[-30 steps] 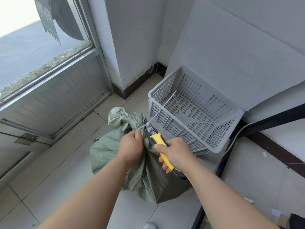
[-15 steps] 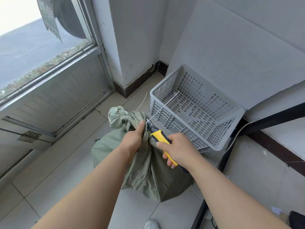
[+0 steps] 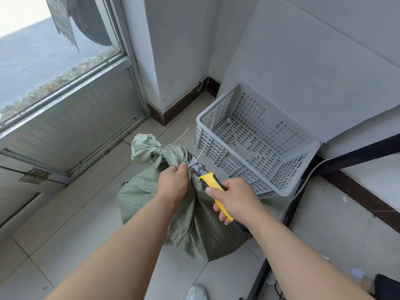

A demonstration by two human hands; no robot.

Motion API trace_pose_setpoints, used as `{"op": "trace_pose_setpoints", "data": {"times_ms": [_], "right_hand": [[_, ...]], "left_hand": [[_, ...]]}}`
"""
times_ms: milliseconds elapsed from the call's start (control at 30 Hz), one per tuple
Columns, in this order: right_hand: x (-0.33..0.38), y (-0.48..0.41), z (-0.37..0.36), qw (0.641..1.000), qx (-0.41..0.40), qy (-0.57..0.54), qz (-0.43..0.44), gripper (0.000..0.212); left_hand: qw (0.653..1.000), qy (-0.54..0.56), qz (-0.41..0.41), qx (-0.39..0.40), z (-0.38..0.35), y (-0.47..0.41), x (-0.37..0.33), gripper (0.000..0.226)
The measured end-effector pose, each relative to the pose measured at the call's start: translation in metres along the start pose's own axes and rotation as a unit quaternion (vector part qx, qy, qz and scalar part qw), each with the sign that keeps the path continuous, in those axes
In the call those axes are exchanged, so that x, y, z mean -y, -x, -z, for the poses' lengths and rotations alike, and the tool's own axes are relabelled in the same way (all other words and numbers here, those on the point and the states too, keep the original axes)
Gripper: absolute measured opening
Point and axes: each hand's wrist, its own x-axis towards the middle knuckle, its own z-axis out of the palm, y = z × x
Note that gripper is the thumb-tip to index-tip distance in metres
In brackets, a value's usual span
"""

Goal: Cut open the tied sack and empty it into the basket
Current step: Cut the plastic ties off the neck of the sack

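A green woven sack (image 3: 194, 226) stands on the tiled floor, its gathered neck (image 3: 160, 151) tied with thin white string (image 3: 181, 135). My left hand (image 3: 173, 185) grips the sack's neck just below the knot. My right hand (image 3: 234, 200) holds a yellow and black utility knife (image 3: 213, 187), its metal tip against the tie beside my left thumb. A grey perforated plastic basket (image 3: 303, 182) sits on the floor to the right of the sack, with a strand of string hanging over its near wall.
A glass door with a metal frame (image 3: 71, 118) is at the left. A white wall corner with dark skirting (image 3: 173, 105) lies behind. A black table leg (image 3: 287, 215) and a white cable (image 3: 303, 182) stand right of me. My shoe (image 3: 197, 293) shows below.
The knife tip has pushed in closer to the knot. The taut string that ran up over the basket has slackened, and a loose end now lies curled on the floor beyond the neck.
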Motion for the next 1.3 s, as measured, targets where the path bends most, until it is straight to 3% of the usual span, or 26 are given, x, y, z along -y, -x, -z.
{"op": "trace_pose_setpoints", "data": {"times_ms": [267, 433, 600, 667, 733, 767, 867, 967, 1167, 1300], "right_hand": [[-0.003, -0.001, 0.006, 0.999, 0.011, -0.036, -0.026, 0.024], [0.001, -0.005, 0.007, 0.999, 0.036, -0.019, -0.022, 0.025], [-0.010, 0.004, 0.004, 0.997, 0.055, -0.045, -0.034, 0.024], [-0.020, 0.006, 0.021, 0.992, 0.017, -0.106, -0.067, 0.024], [-0.034, 0.007, 0.061, 0.969, -0.087, -0.208, -0.106, 0.024], [-0.040, 0.009, 0.079, 0.966, -0.117, -0.201, -0.111, 0.025], [-0.040, 0.009, 0.085, 0.981, -0.078, -0.143, -0.108, 0.028], [-0.022, 0.000, 0.057, 0.984, -0.043, -0.150, -0.086, 0.027], [-0.004, -0.009, 0.024, 0.982, -0.018, -0.176, -0.065, 0.023], [0.004, -0.011, 0.009, 0.977, -0.030, -0.200, -0.067, 0.023]], "left_hand": [[0.997, -0.060, -0.049, 0.018, -0.004, 0.007, 0.007, 0.042], [0.999, -0.033, -0.031, 0.001, 0.003, 0.005, 0.010, 0.042], [1.000, -0.015, -0.009, 0.009, 0.007, -0.010, 0.011, 0.027], [1.000, 0.001, 0.011, -0.012, 0.019, -0.012, 0.017, 0.027], [0.997, -0.021, 0.012, -0.072, 0.046, -0.016, 0.033, 0.031], [0.995, -0.030, 0.011, -0.090, 0.059, -0.015, 0.041, 0.033], [0.998, -0.023, 0.046, -0.040, 0.067, -0.005, 0.061, 0.040], [0.998, 0.005, 0.065, 0.016, 0.054, -0.007, 0.061, 0.063], [0.989, 0.060, 0.067, 0.116, 0.040, 0.002, 0.044, 0.052], [0.987, 0.070, 0.075, 0.123, 0.034, 0.010, 0.036, 0.059]]}}
